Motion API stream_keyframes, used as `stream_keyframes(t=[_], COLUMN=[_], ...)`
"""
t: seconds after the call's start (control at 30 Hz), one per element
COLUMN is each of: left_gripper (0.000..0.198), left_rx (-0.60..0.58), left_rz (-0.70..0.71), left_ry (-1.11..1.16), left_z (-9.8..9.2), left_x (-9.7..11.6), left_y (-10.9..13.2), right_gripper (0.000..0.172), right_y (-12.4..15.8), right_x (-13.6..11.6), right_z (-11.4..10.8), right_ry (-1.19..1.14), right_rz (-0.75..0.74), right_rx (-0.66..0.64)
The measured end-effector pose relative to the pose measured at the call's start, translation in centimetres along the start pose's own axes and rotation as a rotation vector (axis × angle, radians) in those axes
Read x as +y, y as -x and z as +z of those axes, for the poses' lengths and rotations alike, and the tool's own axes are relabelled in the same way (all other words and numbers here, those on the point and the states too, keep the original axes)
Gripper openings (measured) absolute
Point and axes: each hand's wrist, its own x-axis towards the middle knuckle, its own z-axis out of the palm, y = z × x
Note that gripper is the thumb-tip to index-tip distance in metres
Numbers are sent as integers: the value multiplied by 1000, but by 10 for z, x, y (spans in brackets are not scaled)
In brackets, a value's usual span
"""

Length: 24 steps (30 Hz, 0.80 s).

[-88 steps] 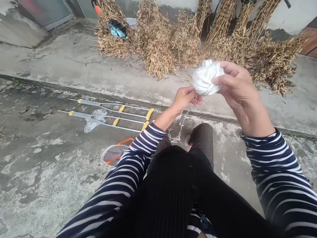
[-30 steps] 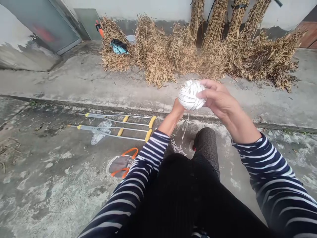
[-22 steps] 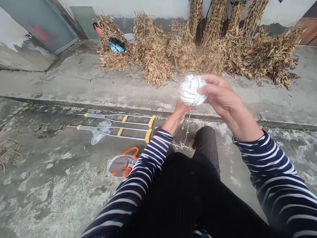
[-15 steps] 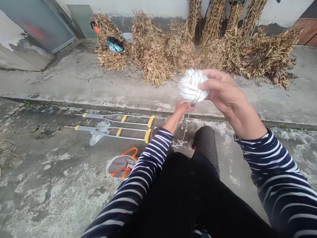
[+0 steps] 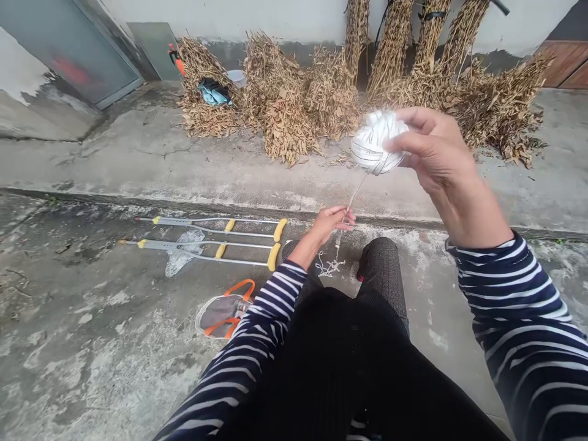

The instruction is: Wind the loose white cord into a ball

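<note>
A ball of white cord (image 5: pixel 374 147) with thin dark lines is held up in my right hand (image 5: pixel 436 153), thumb on the near side and fingers behind it. From its underside a strand of cord (image 5: pixel 356 195) runs down to my left hand (image 5: pixel 331 222), which pinches it between thumb and fingers. Below that hand the strand hangs on and ends in a loose tangle of white cord (image 5: pixel 329 264) near the ground between my legs.
Two crutches (image 5: pixel 211 237) with yellow pads lie on the concrete at left, a clear plastic bag (image 5: pixel 181 257) by them. Nearer me stands a bag with orange handles (image 5: pixel 215 315). Beyond a low step (image 5: pixel 184 165), bundles of dried stalks (image 5: pixel 287 110) lean along the wall.
My right hand has moved right and slightly up with the ball. My left hand has dropped away from it, so a taut length of cord now shows between them.
</note>
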Motion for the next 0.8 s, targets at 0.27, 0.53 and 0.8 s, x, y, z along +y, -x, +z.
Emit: stream_keyframes(t=[0.27,0.53,0.8], left_gripper=[36,18,11], left_rx=[-205,16,145], left_rz=[-66,11,-12], left_ry=[10,247,357], left_z=[-6,7,27], left_x=[7,45,43], left_y=[63,49,47], right_gripper=[40,41,68], right_y=[-20,32,56], right_x=[114,175,178], right_z=[-7,16,22], right_ry=[323,338,337], right_rz=[-203,-289,-136], right_rx=[150,-70,-154])
